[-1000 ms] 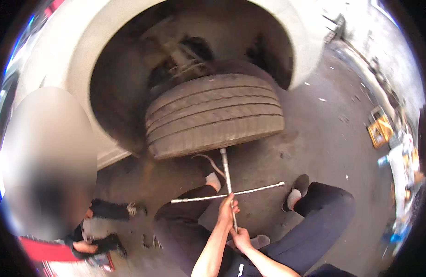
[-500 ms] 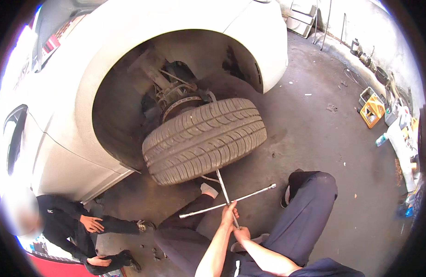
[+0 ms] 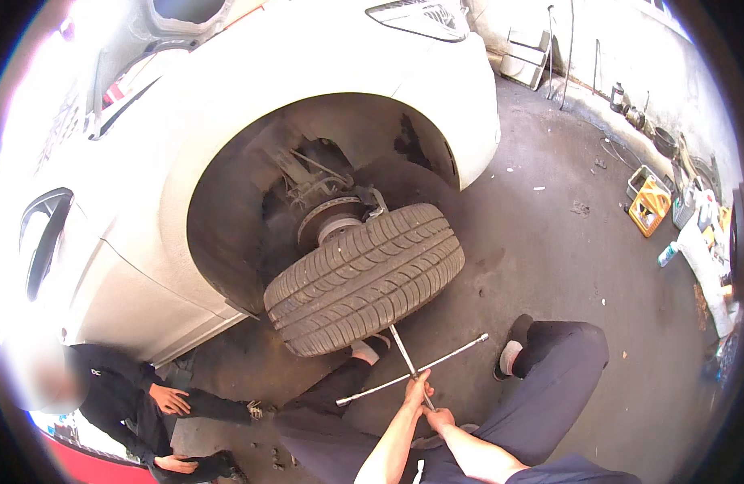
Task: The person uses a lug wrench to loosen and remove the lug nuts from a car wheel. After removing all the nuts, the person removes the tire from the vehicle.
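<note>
My left hand [image 3: 418, 389] is closed around the middle of a silver four-way lug wrench [image 3: 452, 352], just below its cross. My right hand [image 3: 439, 419] grips the wrench's near end. The far arm of the wrench reaches to the outer side of a black car wheel [image 3: 368, 278]; that side is hidden, so I cannot tell what the tip engages. The wheel stands in front of the wheel arch with its tread facing up. Behind it, the brake disc [image 3: 330, 224] shows, with a gap between disc and tyre.
The white car [image 3: 146, 258] fills the upper left. A person in dark clothes [image 3: 114, 395] sits at the lower left, hands on their legs. Several small dark pieces [image 3: 277, 460] lie on the floor. A yellow basket [image 3: 650, 208] and bottles line the right wall.
The wheel and wrench appear lower in the picture, nearer me. More of the brake disc shows behind the tyre. My view has shifted, and both hands keep their hold.
</note>
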### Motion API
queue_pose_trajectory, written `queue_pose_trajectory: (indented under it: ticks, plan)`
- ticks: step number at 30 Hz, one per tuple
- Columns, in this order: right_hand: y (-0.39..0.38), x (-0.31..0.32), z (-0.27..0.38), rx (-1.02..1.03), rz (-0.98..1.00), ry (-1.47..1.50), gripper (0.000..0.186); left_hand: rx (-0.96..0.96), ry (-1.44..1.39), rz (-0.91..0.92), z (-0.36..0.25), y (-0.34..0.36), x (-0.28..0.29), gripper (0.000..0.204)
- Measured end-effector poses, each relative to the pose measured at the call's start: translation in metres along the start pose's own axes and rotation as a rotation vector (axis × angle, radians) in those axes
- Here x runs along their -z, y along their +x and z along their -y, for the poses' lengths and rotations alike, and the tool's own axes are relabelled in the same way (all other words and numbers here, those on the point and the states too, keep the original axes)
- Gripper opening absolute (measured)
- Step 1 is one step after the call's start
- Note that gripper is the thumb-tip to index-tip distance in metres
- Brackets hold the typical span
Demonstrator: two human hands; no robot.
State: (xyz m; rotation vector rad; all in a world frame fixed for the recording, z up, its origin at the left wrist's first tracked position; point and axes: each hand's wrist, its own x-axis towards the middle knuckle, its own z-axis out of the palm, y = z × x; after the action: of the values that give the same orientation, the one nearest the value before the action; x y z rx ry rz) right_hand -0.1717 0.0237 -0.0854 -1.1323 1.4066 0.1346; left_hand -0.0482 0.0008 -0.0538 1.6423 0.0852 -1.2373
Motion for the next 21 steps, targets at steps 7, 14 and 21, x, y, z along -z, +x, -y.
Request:
queue_pose_trajectory:
  ticks: [7, 14, 21]
  plan:
    - [0.002, -0.008, -0.006, -0.026, 0.072, 0.038, 0.068, 0.015, 0.012, -0.054, 0.016, 0.014, 0.011, 0.046]
    - [0.050, 0.015, -0.047, 0.033, -0.077, -0.078, 0.068, 0.006, -0.027, 0.069, 0.018, 0.013, -0.024, 0.045]
    - [-0.008, -0.009, 0.015, 0.094, 0.057, -0.139, 0.069, -0.161, 0.766, -0.049, 0.011, 0.003, 0.060, 0.073]
